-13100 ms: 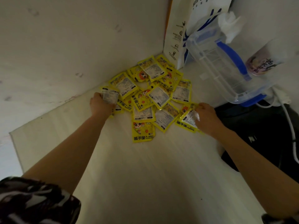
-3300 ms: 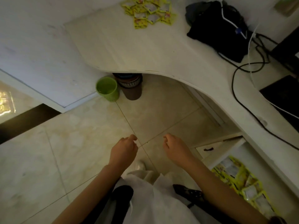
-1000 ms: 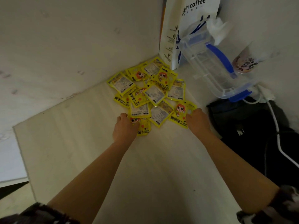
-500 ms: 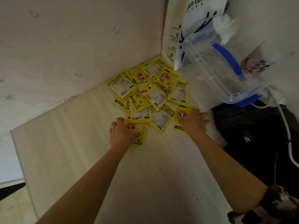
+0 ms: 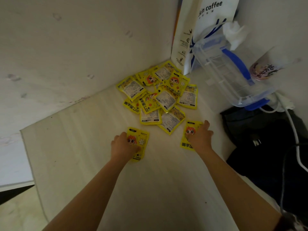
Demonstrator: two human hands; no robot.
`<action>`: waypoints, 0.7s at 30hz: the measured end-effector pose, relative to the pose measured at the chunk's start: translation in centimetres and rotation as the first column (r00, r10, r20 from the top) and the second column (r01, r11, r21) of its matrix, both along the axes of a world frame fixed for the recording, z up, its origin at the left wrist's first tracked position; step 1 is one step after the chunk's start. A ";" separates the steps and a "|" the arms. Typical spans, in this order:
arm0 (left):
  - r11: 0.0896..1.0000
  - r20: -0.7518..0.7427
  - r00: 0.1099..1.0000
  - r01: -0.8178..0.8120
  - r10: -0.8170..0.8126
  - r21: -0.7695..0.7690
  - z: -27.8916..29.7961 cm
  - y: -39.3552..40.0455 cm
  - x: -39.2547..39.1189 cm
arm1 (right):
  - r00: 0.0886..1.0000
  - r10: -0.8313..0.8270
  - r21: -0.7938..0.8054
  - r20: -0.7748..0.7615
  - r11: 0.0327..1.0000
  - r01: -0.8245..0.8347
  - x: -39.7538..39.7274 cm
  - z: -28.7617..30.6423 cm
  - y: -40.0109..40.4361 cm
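**Head view: two hand-warmer packets under two hands, beside the pile**

Landmark: pile of yellow packets, heaped in the corner of the pale desk where the wall meets it. Some lie face up with a cartoon figure showing, others with the printed back up.

1. Left packet. It is yellow and face up, flat on the desk. It lies just nearer the person than the pile's left half, clear of it and touching none of its packets.
2. Left hand. It is palm down on the left packet, fingers close together, pressing the packet's left side. The thumb lies across the lower part. Nothing is pinched.
3. Right packet. It is yellow and face up, flat on the desk. It lies just nearer than the pile's right edge, a narrow gap apart.
4. Right hand. It is palm down on the right packet, fingers spread and straight, covering most of the packet.
5. Coffee bag. It is white, stands upright behind the pile and touches its far edge.
6. Clear container with a blue handle. It is tilted, right of the pile.
7. Printed cup. It is beyond the container, well right of the pile.
8. Black bag. It is right of the pile, nearer the person, with a white cable running over it.
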State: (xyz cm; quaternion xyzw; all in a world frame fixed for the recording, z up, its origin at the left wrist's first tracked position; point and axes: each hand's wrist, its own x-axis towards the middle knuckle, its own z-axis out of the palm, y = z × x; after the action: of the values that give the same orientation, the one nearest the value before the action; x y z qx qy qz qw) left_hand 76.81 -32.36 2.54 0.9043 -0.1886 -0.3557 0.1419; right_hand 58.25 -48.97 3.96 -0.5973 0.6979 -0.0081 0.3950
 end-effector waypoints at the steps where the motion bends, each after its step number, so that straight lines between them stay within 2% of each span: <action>1: 1.000 0.003 1.000 0.003 -0.003 -0.018 0.1 0.1 -0.2 | 1.000 -0.016 0.022 0.021 1.000 0.015 -0.1 0.2 0.1; 4: 0.995 -0.047 0.997 -0.064 0.061 -0.074 0.2 0.5 -0.5 | 0.997 -0.018 0.047 0.077 0.999 0.014 -0.5 0.7 0.2; 7: 0.975 -0.077 0.983 -0.178 0.169 -0.131 0.5 0.9 0.4 | 0.992 0.057 -0.030 0.115 0.998 -0.054 -0.3 1.7 0.0; 9: 0.953 -0.068 0.970 -0.243 0.234 -0.183 0.8 0.8 1.8 | 0.985 0.039 -0.070 0.170 0.997 -0.028 -0.1 2.6 -0.7; 14: 0.812 -0.215 0.888 -0.459 0.406 -0.360 2.7 -1.9 6.0 | 0.956 -0.044 -0.064 0.290 0.996 0.065 1.3 2.9 -4.3; 18: 0.726 -0.289 0.861 -0.509 0.419 -0.462 4.4 -6.3 8.6 | 0.965 -0.023 -0.126 0.261 0.990 0.057 3.7 3.2 -7.4; 21: 0.687 -0.361 0.819 -0.572 0.446 -0.448 4.2 -9.4 9.8 | 0.972 -0.009 -0.146 0.236 0.988 0.045 5.4 2.6 -9.0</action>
State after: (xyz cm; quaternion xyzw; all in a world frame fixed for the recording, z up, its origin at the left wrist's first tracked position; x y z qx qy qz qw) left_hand 86.64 -41.71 6.71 0.7972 -0.0031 -0.3333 0.5034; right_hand 63.65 -57.99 6.51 -0.6106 0.6519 -0.1364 0.4284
